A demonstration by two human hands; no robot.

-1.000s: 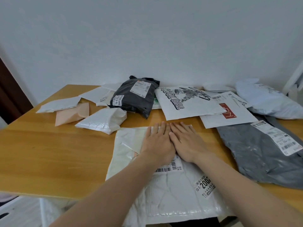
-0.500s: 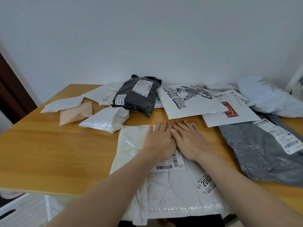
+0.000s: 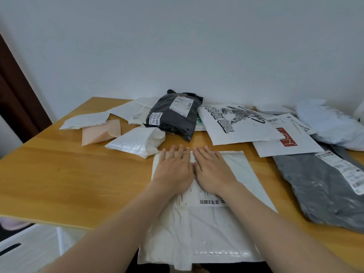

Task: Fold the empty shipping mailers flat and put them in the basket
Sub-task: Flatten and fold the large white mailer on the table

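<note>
Both hands have slid forward; the left hand (image 3: 173,172) and right hand (image 3: 213,172) lie flat, fingers straight, pressing the crinkled white mailer (image 3: 216,229) beneath them. Their fingertips cross its far edge, and smooth wooden table (image 3: 69,184) stretches leftward.

free: table (image 3: 69,180) left | blocked: grey mailer (image 3: 315,190) right, black mailer (image 3: 174,123) ahead | far-right edge: probably crowded

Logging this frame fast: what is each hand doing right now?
Left hand: open, fingers straight, pressing flat on the white mailer.
Right hand: open, fingers straight, pressing flat on the same mailer.
</note>
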